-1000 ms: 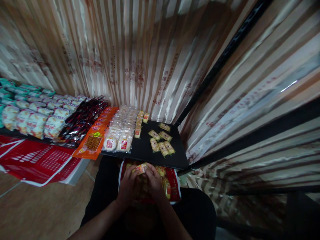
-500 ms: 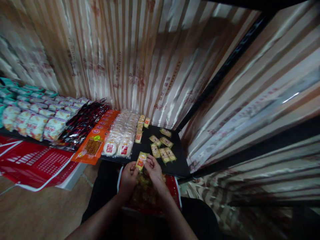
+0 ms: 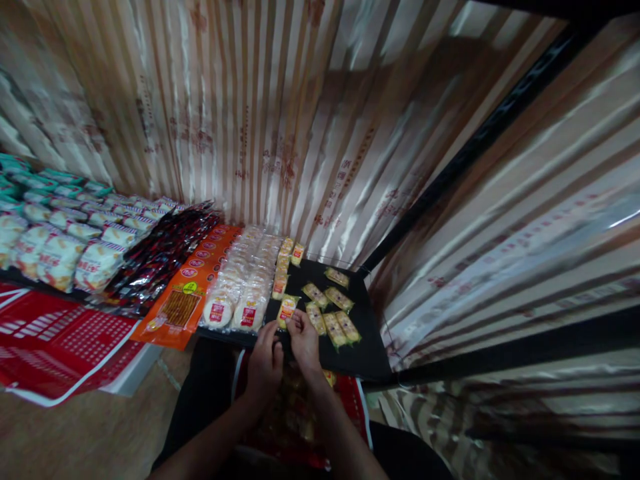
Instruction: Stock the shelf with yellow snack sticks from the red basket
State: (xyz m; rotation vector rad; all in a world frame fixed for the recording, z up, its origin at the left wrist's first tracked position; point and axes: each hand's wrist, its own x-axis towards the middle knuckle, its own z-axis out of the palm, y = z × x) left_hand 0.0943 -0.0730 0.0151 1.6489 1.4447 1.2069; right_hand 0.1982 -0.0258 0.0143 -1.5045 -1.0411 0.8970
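A small yellow snack packet (image 3: 287, 309) with a red-and-white label lies at the front of the black shelf (image 3: 305, 357). My right hand (image 3: 303, 341) pinches its lower right side, fingers closed. Beside its lower left corner is my left hand (image 3: 266, 357), fingers curled in; whether a fingertip touches the packet is unclear. Behind the packet runs a row of matching packets (image 3: 280, 285), with one more packet (image 3: 297, 253) to its right. Several pale yellow packets (image 3: 316, 319) lie loosely on the right. Under my forearms a red basket (image 3: 361, 413) holds more packets, partly hidden.
Left of the row sit clear-wrapped round white snacks (image 3: 249, 313), an orange bag (image 3: 180, 300), dark shiny packets (image 3: 165, 247) and white bags (image 3: 100, 263). A red basket (image 3: 75, 347) stands below left. A striped curtain (image 3: 225, 120) backs the shelf; a black post (image 3: 465, 160) rises right.
Both hands have moved forward with the yellow packet, which now lies at the shelf's front in line with the row. My left fingers have shifted off its lower corner. The view has tilted slightly.
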